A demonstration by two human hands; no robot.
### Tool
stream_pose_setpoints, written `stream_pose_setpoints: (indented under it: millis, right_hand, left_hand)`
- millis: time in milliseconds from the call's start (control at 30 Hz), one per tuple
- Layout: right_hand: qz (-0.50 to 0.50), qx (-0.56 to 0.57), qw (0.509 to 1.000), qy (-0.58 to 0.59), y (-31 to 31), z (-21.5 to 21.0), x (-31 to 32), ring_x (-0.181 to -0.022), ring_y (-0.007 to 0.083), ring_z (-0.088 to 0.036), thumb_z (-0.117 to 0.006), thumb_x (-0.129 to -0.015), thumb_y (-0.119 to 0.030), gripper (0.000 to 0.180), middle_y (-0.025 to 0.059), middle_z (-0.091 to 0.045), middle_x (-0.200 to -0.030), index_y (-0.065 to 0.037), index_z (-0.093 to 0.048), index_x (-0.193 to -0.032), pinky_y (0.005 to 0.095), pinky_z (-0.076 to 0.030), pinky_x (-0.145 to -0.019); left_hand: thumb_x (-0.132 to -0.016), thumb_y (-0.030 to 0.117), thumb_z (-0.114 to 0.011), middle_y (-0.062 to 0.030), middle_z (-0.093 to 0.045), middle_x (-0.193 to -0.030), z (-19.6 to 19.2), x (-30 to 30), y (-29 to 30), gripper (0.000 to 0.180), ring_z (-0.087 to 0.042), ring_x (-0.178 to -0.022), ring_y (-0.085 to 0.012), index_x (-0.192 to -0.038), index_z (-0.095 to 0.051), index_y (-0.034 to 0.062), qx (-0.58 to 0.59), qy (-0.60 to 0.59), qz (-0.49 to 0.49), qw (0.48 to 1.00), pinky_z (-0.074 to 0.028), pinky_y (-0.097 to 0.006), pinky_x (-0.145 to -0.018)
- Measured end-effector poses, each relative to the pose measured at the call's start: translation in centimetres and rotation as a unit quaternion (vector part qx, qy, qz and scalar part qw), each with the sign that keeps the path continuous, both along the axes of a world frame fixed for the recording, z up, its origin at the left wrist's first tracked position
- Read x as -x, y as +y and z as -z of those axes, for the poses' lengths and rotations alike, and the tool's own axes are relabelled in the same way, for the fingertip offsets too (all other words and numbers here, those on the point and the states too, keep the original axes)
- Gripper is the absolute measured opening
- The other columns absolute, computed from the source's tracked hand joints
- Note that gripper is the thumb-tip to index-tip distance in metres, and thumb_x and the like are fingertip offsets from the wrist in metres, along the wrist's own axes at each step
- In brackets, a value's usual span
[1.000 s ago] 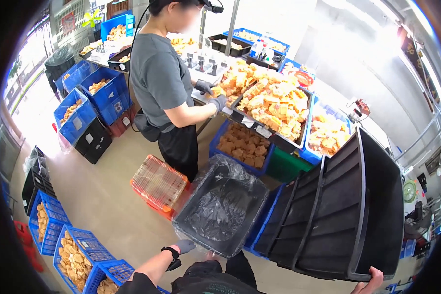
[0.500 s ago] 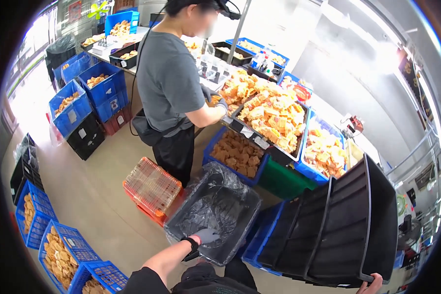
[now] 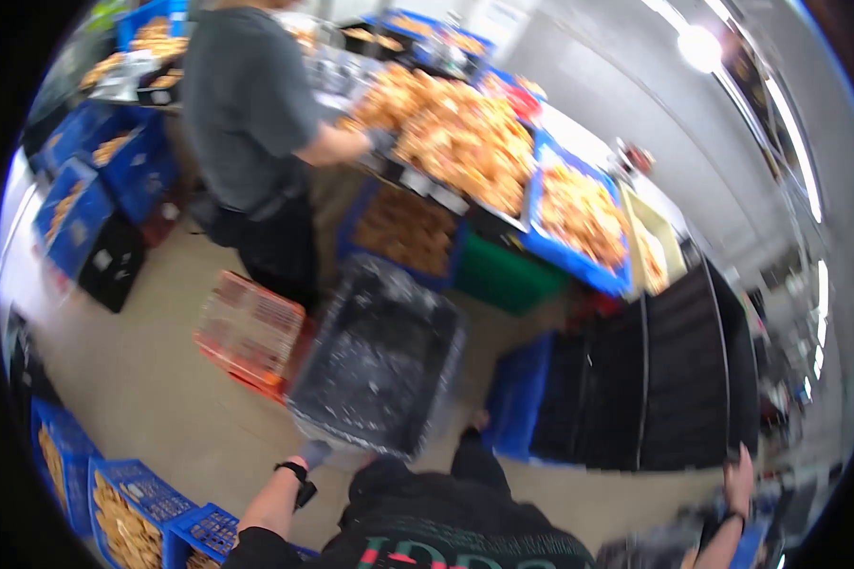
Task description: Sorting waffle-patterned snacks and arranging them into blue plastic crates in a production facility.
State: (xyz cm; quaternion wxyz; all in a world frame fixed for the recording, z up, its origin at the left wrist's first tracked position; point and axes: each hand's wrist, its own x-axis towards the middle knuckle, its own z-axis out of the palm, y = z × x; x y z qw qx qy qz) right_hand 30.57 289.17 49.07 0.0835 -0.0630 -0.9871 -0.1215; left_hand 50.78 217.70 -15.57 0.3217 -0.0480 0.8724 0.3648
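Observation:
My left hand (image 3: 316, 452), in a grey glove, is at the near left corner of a black crate (image 3: 431, 398) on the floor. Clear plastic film (image 3: 375, 356) lines that crate, and no food pieces show in it. Motion blur hides whether my left fingers close on its rim. Out to the right, my bare right hand (image 3: 740, 472) grips the near edge of the outermost black crate (image 3: 740, 379) in a tilted, nested stack. A blue crate (image 3: 520, 394) is at the stack's left end.
A co-worker (image 3: 247, 114) stands at the table by a heaped tray of golden-brown food pieces (image 3: 470, 137). An orange crate (image 3: 249, 327) lies beside the lined crate. Blue crates (image 3: 147, 488) of similar pieces stand at lower left. A green crate (image 3: 508, 275) sits under the table.
My left hand has moved from inside the lined crate to its near left corner. My right hand stays at the stack's edge. The view has shifted, and the co-worker's gloved hand is now at the heap.

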Motion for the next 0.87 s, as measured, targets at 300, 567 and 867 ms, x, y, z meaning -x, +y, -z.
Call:
stream_pose_setpoints:
  millis: [300, 567, 867]
  right_hand:
    - [-0.109, -0.013, 0.994, 0.024, -14.3, -4.1, 8.0, -0.11, 0.0308, -0.059, -0.064, -0.082, -0.006, 0.042, 0.0174, -0.062, -0.118, -0.002, -0.055, -0.123, 0.0378, -0.046, -0.095]
    - [-0.172, 0.331, 0.886, -0.276, -24.8, 7.3, 15.8, -0.086, 0.0147, -0.067, -0.069, -0.084, -0.011, 0.033, 0.011, -0.068, -0.095, -0.003, -0.061, -0.115, 0.0281, -0.053, -0.076]
    - [-0.361, 0.419, 0.733, -0.396, -28.7, 26.5, 31.8, -0.094, 0.0271, -0.066, -0.064, -0.087, -0.016, 0.034, 0.0162, -0.066, -0.102, -0.003, -0.058, -0.117, 0.0359, -0.053, -0.079]
  left_hand:
    - [-0.09, 0.037, -0.049, -0.0239, -0.057, -0.127, -5.3, 3.6, 3.1, 0.052, -0.052, -0.122, -0.036, -0.12, -0.059, -0.0033, -0.092, 0.042, -0.23, 0.968, -0.038, -0.039, -0.104]
    - [-0.09, 0.035, -0.05, -0.0213, -0.058, -0.126, -11.9, 7.3, 12.3, 0.049, -0.051, -0.122, -0.0325, -0.124, -0.057, -0.0003, -0.168, -0.052, -0.32, 0.931, -0.038, -0.037, -0.104]
    - [-0.092, 0.037, -0.052, -0.0182, -0.058, -0.126, -21.3, 17.9, 21.7, 0.047, -0.052, -0.121, -0.0291, -0.124, -0.058, 0.0023, -0.156, -0.03, -0.414, 0.896, -0.038, -0.035, -0.104]
